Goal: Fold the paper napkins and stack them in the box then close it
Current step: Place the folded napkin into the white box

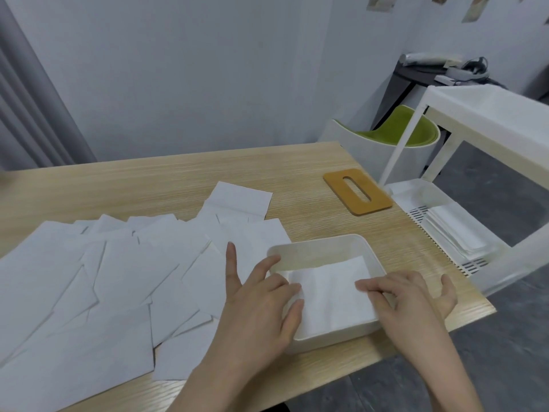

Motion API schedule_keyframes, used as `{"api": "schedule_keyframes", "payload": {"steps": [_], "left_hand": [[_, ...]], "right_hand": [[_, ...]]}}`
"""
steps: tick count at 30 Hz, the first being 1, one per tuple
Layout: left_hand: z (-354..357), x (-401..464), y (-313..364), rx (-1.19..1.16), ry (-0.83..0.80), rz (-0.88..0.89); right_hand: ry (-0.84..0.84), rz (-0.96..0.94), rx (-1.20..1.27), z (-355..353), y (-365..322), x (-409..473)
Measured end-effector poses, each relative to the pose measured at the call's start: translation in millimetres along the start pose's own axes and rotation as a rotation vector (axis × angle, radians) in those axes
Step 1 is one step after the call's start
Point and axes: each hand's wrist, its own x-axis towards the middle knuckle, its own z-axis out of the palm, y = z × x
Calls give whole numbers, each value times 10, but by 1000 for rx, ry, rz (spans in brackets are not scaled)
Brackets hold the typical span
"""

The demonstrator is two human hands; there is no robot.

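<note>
A white rectangular box [320, 243] stands open near the table's front right. Inside it lies a folded white napkin [329, 292]. My left hand [261, 295] reaches over the box's left rim, its fingers fairly straight and touching the napkin's left edge. My right hand [407, 295] lies over the right rim with its fingertips pressing on the napkin's right side. Several unfolded white napkins [104, 281] are spread across the table's left half. The box's wooden lid [358, 191], with an oval slot, lies flat behind the box.
The wooden table [178, 176] ends just right of the box. A white rack [487, 120] stands to the right, with a white tray [445, 230] of stacked napkins on its lower shelf. A green-seated chair [395, 129] is behind the table.
</note>
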Motion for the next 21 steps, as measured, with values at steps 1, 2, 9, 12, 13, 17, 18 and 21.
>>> {"api": "schedule_keyframes", "payload": {"steps": [1, 2, 9, 12, 13, 17, 18, 21], "left_hand": [[3, 7, 0, -2, 0, -3], [5, 17, -1, -1, 1, -4], [16, 47, -23, 23, 1, -9], [30, 49, -25, 26, 13, -7], [35, 50, -26, 28, 15, -6], [45, 42, -40, 3, 7, -11], [46, 42, -41, -5, 3, -13], [50, 43, -38, -25, -5, -18]], "right_hand": [[-1, -2, -4, 2, -1, 0], [-8, -5, -13, 8, -5, -3], [-53, -1, -66, 35, -23, -12], [-44, 0, -70, 34, -30, -15], [-47, 0, -76, 31, -32, -21], [-54, -16, -94, 18, -43, -36], [-47, -25, -93, 11, -48, -38], [-25, -50, -95, -4, -61, -52]]}}
